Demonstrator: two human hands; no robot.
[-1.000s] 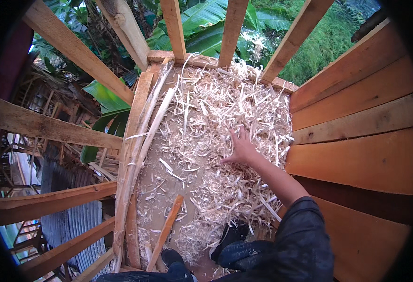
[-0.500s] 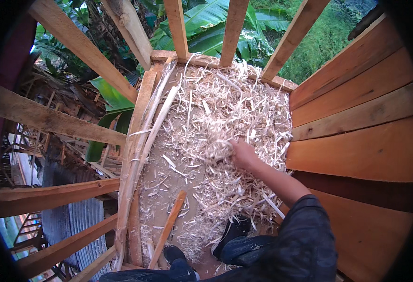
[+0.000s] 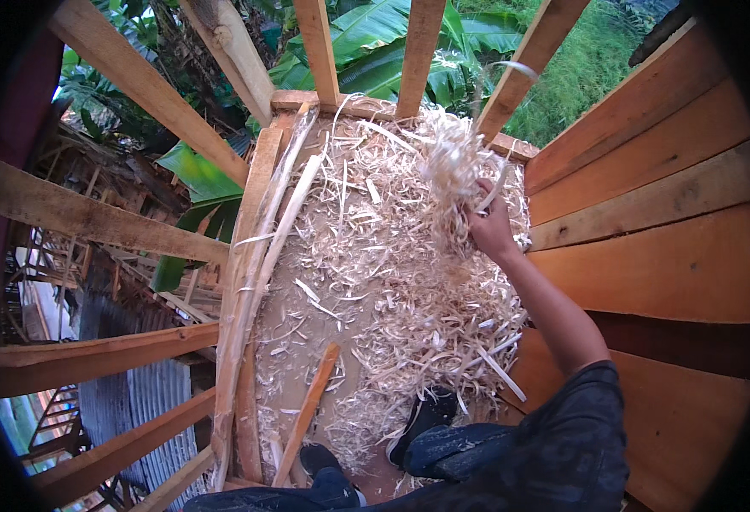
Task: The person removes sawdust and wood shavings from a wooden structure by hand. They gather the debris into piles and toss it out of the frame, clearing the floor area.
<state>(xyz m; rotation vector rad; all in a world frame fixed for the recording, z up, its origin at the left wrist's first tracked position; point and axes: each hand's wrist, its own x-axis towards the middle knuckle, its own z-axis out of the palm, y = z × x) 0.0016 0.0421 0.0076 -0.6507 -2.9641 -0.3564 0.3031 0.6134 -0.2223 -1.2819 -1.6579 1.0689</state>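
My right hand is closed round a loose bunch of pale wood shavings, held up near the far right of the floor. Some curls of the bunch are blurred by motion, and one long strip flies up past the far railing. Below the hand lies a thick layer of more wood shavings, spread over the brown floor. My left hand is out of the picture.
Upright wooden slats stand along the far edge and left side, with gaps between. A plank wall closes the right. Long wood strips lie along the left edge. A short stick lies near my shoes.
My right hand has moved away and to the right, lifting a bunch of wood shavings off the floor. Loose curls now fly up toward the far railing.
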